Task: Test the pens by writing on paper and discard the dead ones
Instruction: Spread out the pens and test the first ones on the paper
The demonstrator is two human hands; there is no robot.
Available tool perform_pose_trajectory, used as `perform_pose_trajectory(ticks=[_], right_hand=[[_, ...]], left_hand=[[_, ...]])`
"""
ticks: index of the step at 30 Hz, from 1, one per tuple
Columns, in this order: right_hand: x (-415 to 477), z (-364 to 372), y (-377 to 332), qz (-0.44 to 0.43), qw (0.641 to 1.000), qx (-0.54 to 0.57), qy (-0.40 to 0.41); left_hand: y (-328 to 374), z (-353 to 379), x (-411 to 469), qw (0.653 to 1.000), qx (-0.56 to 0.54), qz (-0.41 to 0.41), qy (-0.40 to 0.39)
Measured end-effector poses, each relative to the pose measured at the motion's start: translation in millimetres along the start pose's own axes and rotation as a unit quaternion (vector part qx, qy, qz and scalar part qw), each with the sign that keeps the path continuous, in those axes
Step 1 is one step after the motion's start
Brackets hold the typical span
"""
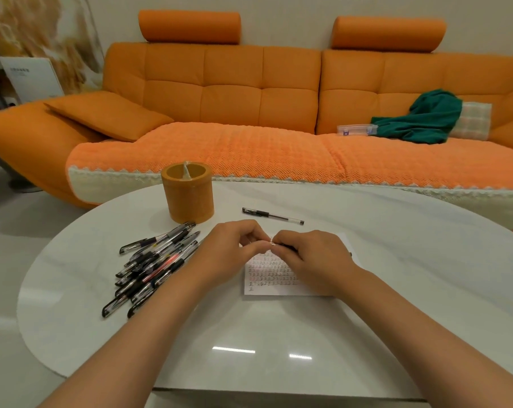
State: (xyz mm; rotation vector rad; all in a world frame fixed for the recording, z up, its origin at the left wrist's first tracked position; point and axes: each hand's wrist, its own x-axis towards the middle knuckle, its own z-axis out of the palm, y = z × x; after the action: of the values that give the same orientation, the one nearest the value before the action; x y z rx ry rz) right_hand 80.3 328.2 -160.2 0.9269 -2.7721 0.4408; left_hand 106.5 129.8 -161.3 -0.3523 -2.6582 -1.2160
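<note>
Pen held by left hand and right hand; orange holder, contents unclear.

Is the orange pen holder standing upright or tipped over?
Upright: the pen holder stands on its flat base on the table, with its round opening facing up.

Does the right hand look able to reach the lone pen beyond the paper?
Likely yes: nothing lies between the right hand and the lone pen, though it holds another pen now.
</note>
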Motion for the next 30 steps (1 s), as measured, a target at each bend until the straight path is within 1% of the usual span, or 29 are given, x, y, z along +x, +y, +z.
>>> perform_pose_trajectory(ticks=[3,6,8,10,14,17,19,21,24,26,28,30], right_hand=[[-0.1,-2.5,0.3,0.008,0.999,-0.013,-0.029],[-2.3,-3.0,3.4,0.025,0.999,-0.005,-0.042],[-4.4,-3.7,6.2,0.037,0.997,0.052,-0.042],[-5.6,-5.6,7.9,0.044,0.991,0.118,-0.034],[-2.2,-6.8,8.9,0.068,0.976,0.205,-0.007],[-0.2,-4.4,9.2,0.098,0.949,0.301,-0.012],[0.1,-5.2,8.4,0.115,0.923,0.366,-0.022],[0.9,-6.6,6.6,0.113,0.904,0.41,-0.031],[0.9,-4.7,6.6,0.093,0.884,0.455,-0.051],[-1.0,-1.0,4.7,0.077,0.876,0.473,-0.05],[-1.6,2.2,0.2,0.093,0.856,0.506,-0.05],[-2.6,4.9,-5.1,0.128,0.824,0.547,-0.07]], left_hand=[[-1.9,-1.5,0.9,1.0,0.017,-0.005,-0.011],[-7.1,-4.7,2.6,0.996,0.083,-0.019,-0.02],[-10.8,-7.8,3.5,0.99,0.136,-0.038,-0.028],[-13.6,-9.3,3.4,0.983,0.167,-0.056,-0.044],[-16.5,-5.0,2.9,0.974,0.208,-0.034,-0.082],[-19.6,-2.5,4.7,0.972,0.217,-0.015,-0.093],[-21.6,-3.9,5.9,0.968,0.218,-0.017,-0.12],[-23.8,-4.9,6.3,0.964,0.223,-0.011,-0.144],[-27.7,-2.9,7.0,0.962,0.233,0.002,-0.139],[-28.8,-0.2,7.4,0.962,0.239,0.01,-0.132],[-28.6,1.3,7.9,0.963,0.239,0.013,-0.128],[-28.6,1.4,8.0,0.964,0.231,0.012,-0.129]])
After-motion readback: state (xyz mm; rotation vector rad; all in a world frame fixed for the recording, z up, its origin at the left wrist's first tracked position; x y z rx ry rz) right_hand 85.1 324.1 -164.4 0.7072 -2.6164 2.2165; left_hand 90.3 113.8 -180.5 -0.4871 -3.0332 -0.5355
